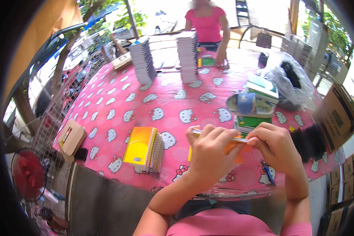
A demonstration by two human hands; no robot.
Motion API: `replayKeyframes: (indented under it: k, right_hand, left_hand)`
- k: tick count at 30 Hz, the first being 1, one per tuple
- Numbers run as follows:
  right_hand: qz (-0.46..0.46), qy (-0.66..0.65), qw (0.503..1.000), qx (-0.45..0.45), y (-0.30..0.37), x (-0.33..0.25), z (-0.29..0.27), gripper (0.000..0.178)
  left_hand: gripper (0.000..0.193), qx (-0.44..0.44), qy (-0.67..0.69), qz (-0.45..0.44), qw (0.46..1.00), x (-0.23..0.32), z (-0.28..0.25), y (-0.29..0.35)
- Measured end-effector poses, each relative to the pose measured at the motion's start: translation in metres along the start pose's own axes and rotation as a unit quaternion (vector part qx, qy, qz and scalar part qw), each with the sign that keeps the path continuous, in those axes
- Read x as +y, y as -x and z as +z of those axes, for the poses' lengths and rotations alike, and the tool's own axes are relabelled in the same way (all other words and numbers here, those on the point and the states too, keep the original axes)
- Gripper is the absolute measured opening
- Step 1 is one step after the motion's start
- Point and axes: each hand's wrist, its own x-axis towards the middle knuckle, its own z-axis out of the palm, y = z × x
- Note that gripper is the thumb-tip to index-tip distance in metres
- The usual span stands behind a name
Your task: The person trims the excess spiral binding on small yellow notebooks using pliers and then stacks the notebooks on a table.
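While the left hand (211, 148) grips the orange notebook (239, 156) above the pink tablecloth (167, 98), the right hand (277, 146) pinches its end — light, level pressure should keep the edge straight.

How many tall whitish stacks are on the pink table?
2: the left stack, and the right stack, which is nearer the person in the pink shirt. I see no others.

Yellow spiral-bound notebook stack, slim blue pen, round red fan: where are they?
Yellow spiral-bound notebook stack (138, 145): head view, top cover.
Slim blue pen (270, 176): head view, middle of the barrel.
Round red fan (29, 173): head view, front.
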Motion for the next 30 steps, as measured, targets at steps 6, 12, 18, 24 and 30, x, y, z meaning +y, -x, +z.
replayKeyframes:
  k: [6, 12, 18, 24, 30]
  right_hand:
    - [0.159, 0.218, 0.961, -0.063, -0.035, 0.117, -0.027, 0.059]
    - [0.109, 0.223, 0.964, -0.095, -0.035, 0.166, -0.008, 0.045]
    - [0.142, 0.221, 0.965, -0.018, -0.031, 0.141, -0.006, 0.042]
    - [0.089, 0.262, 0.955, -0.108, -0.023, 0.159, 0.003, 0.050]
    - [0.065, 0.207, 0.974, -0.064, -0.026, 0.165, 0.001, 0.036]
  left_hand:
    - [0.026, 0.025, 0.045, 0.020, 0.998, -0.004, -0.005, -0.006]
    - [0.027, 0.020, 0.051, 0.003, 0.999, -0.004, -0.003, -0.005]
    - [0.026, -0.001, 0.054, 0.014, 0.998, -0.009, -0.001, -0.005]
    - [0.033, -0.001, 0.049, 0.032, 0.998, -0.009, 0.000, -0.012]
    - [0.033, -0.007, 0.066, 0.028, 0.997, -0.012, 0.003, -0.012]
